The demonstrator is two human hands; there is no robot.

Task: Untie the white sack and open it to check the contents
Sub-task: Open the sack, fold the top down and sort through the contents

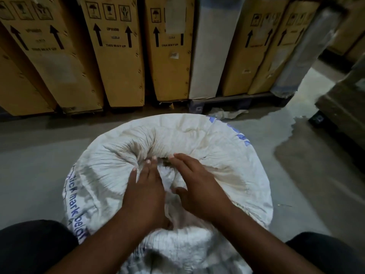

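Item 1: person's knees, dark trousers (pixel 29 246), bottom corners of view, either side of sack.
Item 2: white sack (pixel 227 155), woven, blue print on L and R sides, standing on concrete floor (pixel 39 155) directly in front of person, betw. knees. Top gathered into creased mouth at centre; small dark gap shows at gather (contents not legible).
Item 3: left hand (pixel 146 186), palm down on sack top, fingers straight and close together, tips at gathered mouth. Not gripping anything visible.
Item 4: right hand (pixel 197 184), palm down, fingers extended and slightly spread, tips at same gather, thumb tucked toward cloth folds. Whether it pinches cloth: cannot tell.
Item 5: crumpled paper scrap (pixel 227 113) on floor just beyond sack.
Item 6: row of tall cardboard cartons (pixel 116 56), "THIS WAY UP" arrows, on pallet, w/ one white-wrapped carton (pixel 209 56) among them.
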